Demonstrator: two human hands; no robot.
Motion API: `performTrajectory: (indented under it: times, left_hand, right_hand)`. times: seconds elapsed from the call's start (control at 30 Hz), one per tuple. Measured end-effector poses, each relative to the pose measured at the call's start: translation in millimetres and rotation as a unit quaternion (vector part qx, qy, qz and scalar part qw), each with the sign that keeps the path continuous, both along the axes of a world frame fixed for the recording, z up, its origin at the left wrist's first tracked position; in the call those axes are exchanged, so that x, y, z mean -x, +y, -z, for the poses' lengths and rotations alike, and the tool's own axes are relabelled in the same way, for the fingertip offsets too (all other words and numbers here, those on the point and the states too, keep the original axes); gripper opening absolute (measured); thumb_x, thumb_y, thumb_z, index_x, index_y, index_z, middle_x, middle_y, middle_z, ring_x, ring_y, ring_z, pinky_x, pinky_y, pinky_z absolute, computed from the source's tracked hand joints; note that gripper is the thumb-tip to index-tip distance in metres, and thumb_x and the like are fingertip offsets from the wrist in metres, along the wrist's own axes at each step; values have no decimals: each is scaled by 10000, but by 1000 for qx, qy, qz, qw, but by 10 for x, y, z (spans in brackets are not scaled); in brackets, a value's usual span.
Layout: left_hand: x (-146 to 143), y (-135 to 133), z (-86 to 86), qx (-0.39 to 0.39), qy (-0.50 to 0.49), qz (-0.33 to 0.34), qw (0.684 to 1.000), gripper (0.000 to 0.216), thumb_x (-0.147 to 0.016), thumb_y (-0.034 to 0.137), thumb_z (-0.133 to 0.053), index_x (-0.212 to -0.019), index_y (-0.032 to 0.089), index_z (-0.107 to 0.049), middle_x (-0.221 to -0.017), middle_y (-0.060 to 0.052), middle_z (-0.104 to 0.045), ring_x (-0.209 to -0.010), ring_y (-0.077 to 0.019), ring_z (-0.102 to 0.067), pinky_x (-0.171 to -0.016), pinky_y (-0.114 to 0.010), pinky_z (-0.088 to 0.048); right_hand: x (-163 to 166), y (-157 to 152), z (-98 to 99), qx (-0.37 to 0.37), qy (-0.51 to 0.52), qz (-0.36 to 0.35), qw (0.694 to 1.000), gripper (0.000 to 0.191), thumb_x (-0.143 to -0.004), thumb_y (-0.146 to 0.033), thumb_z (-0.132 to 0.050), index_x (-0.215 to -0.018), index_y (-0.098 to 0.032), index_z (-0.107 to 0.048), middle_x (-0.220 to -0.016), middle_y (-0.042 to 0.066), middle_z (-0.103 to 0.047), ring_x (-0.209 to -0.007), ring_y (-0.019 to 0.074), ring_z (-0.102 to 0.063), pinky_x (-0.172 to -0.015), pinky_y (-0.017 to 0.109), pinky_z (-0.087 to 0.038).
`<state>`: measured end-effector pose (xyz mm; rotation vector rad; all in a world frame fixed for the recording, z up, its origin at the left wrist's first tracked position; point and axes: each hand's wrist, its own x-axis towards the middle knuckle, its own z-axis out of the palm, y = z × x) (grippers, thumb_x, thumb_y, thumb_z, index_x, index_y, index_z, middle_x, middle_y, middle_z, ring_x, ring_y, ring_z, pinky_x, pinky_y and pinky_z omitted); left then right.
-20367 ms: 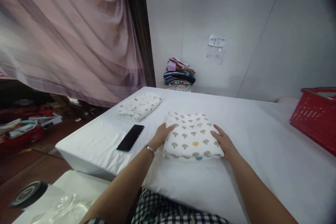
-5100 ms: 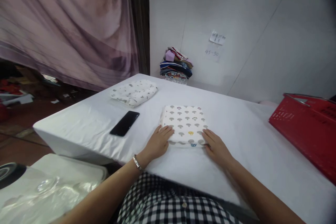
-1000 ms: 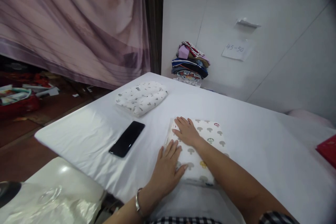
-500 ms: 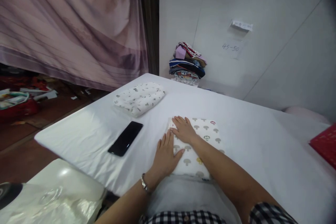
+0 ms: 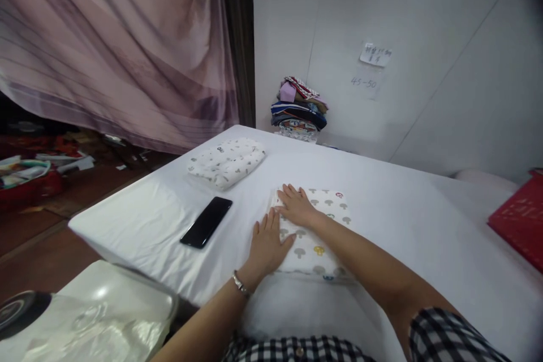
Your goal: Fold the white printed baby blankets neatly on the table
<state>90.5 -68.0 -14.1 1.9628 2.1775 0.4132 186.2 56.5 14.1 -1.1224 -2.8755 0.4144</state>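
A folded white cloth printed with grey mushrooms (image 5: 328, 226) lies on the white-covered table (image 5: 403, 220) in front of me. My left hand (image 5: 267, 246) rests flat at the cloth's near left corner, fingers stretched out, a bracelet on the wrist. My right hand (image 5: 297, 205) reaches across and lies flat on the cloth's far left corner, fingers spread. Neither hand grips anything.
A black phone (image 5: 206, 222) lies left of the cloth. A second folded patterned cloth (image 5: 227, 161) sits farther back left. A stack of folded clothes (image 5: 299, 108) stands against the wall. A red basket (image 5: 520, 223) is at the right edge. A pink curtain (image 5: 119, 51) hangs left.
Both hands stay flat on the cloth's left side; they sit slightly closer together. The view has shifted a little, bringing the red basket further in.
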Motion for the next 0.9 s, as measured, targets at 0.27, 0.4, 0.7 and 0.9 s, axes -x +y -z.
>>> performTrajectory:
  times: [0.27, 0.4, 0.7, 0.9]
  left_hand:
    - [7, 11, 44, -7, 14, -2, 1000, 677, -853, 529, -354, -1376, 100, -338, -1483, -171, -251, -1359, -280, -250, -1070, -496, -228]
    - [20, 12, 66, -7, 13, -1, 1000, 690, -857, 543, -328, -1385, 100, -318, -1491, -169, -229, -1370, -273, -224, -1074, -491, -213]
    - [25, 30, 56, 24, -16, -5, 1000, 769, -841, 579, -311, -1430, 90, -238, -1517, -125, -150, -1379, -285, -182, -1096, -476, -162]
    - [15, 36, 31, 31, -35, -10, 999, 773, -833, 580, -321, -1432, 97, -241, -1524, -106, -133, -1381, -288, -174, -1100, -475, -150]
  right_hand:
    - [-83, -213, 128, -2, 37, -17, 999, 597, -939, -513, -186, -1420, -180, -306, -1519, 72, -191, -1401, 212, -89, -1113, 462, -42]
    - [-211, -230, 4, 39, 38, -6, 999, 642, -917, -557, -223, -1429, -175, -286, -1527, 84, -147, -1403, 221, -61, -1112, 473, -56]
    - [-1251, -166, 162, -38, -21, 177, 983, 655, -909, -530, -264, -1433, -137, -273, -1522, 96, -147, -1402, 232, -64, -1108, 483, -100]
    - [-1308, -97, 341, -33, 23, 186, 982, 633, -900, -513, -324, -1421, -155, -306, -1520, 77, -162, -1402, 219, -79, -1113, 482, -87]
